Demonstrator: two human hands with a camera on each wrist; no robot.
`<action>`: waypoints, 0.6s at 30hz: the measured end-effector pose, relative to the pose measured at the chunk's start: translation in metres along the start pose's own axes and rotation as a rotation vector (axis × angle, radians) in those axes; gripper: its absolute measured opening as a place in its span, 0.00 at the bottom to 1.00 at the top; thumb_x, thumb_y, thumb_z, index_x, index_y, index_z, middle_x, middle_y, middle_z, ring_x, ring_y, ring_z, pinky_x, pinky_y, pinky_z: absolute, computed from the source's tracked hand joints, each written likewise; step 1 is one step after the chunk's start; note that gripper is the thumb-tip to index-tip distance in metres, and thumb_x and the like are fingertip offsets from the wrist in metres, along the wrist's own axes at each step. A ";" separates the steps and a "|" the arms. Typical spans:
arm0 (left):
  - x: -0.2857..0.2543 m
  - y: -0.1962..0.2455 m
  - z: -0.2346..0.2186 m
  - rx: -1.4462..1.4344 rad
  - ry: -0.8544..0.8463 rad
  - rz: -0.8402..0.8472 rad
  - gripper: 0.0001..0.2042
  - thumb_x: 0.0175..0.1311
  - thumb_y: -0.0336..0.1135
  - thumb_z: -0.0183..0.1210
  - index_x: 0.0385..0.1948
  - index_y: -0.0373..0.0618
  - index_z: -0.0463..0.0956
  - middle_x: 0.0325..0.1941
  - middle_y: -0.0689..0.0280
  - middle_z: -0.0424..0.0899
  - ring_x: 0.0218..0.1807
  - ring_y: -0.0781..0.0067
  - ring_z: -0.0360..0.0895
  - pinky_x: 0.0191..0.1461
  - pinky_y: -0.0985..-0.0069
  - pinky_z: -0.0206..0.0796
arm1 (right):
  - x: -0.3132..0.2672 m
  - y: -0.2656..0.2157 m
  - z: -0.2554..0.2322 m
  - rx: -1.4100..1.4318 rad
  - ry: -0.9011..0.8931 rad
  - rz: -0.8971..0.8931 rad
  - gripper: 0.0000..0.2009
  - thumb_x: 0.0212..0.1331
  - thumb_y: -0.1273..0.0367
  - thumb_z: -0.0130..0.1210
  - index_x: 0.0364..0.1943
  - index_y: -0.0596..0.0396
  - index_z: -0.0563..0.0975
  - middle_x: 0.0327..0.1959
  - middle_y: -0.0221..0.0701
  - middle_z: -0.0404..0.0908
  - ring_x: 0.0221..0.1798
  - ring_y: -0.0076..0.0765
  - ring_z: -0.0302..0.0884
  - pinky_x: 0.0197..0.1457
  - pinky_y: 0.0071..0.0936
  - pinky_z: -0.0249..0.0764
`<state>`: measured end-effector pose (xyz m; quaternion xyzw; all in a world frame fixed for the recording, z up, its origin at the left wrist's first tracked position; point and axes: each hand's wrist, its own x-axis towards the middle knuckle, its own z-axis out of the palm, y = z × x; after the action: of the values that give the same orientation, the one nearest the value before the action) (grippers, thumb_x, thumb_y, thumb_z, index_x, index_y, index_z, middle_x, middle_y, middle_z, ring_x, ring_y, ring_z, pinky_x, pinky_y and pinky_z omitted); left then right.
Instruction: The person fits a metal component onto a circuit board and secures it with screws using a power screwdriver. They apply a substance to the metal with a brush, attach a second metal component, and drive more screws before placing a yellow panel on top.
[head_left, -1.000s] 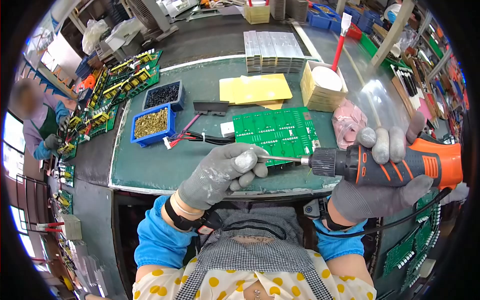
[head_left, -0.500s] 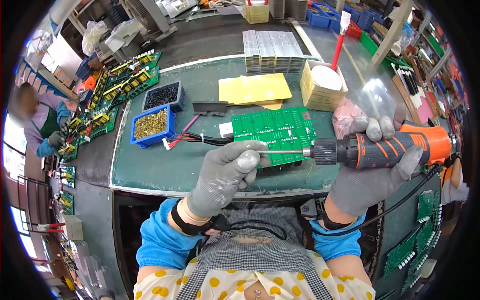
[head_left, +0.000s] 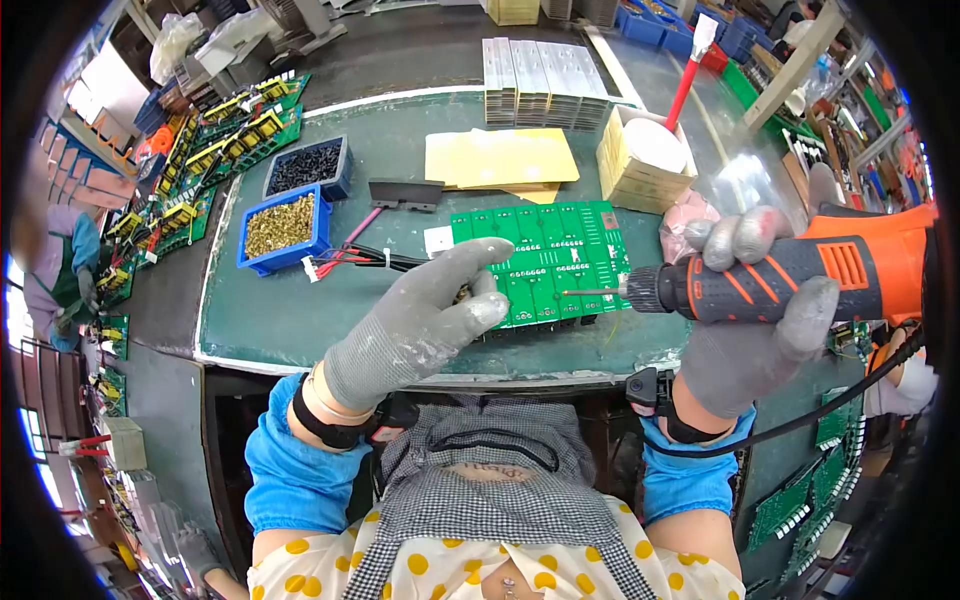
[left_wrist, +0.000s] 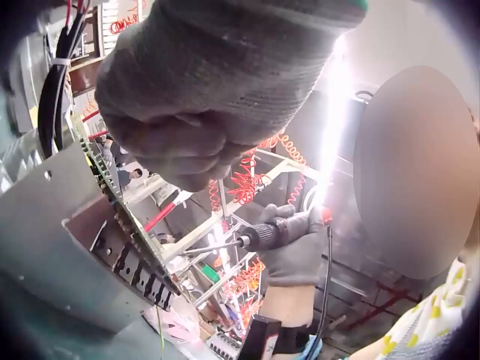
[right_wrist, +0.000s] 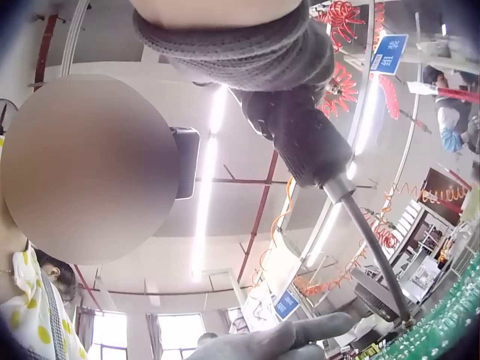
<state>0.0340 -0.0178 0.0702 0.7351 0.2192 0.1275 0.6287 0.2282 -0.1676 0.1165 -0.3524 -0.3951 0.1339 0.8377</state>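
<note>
A green circuit board (head_left: 540, 262) lies on the bench in front of me. My right hand (head_left: 745, 340), in a grey glove, grips an orange and black electric screwdriver (head_left: 800, 275). Its bit (head_left: 592, 292) points left over the board; in the right wrist view the bit's tip (right_wrist: 406, 321) meets a small brownish piece at the board's surface. My gloved left hand (head_left: 415, 325) is at the board's left edge, forefinger and thumb apart, the other fingers curled. Small brass-coloured bits, like screws (head_left: 463, 293), show inside those curled fingers.
A blue bin of brass screws (head_left: 283, 228) and a bin of black parts (head_left: 306, 168) stand left. Behind are yellow sheets (head_left: 500, 157), stacked metal plates (head_left: 545, 82) and a wooden box (head_left: 645, 165). A cable (head_left: 800, 425) trails from the screwdriver. Another person (head_left: 60, 265) works at left.
My left forefinger and thumb have come off the screwdriver's bit and spread apart. The bit's tip now shows bare over the board. The head view has shifted slightly.
</note>
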 end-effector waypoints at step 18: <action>0.039 -0.012 0.018 0.538 0.056 0.177 0.10 0.67 0.43 0.57 0.39 0.47 0.79 0.29 0.53 0.81 0.34 0.48 0.80 0.38 0.58 0.71 | 0.033 0.013 0.035 -0.254 -0.458 0.273 0.41 0.53 0.59 0.64 0.68 0.65 0.58 0.34 0.35 0.77 0.32 0.33 0.77 0.44 0.39 0.79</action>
<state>0.0744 -0.0133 0.0522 0.8881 0.1974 0.1392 0.3912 0.2239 -0.1243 0.1420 -0.4651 -0.5363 0.2709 0.6501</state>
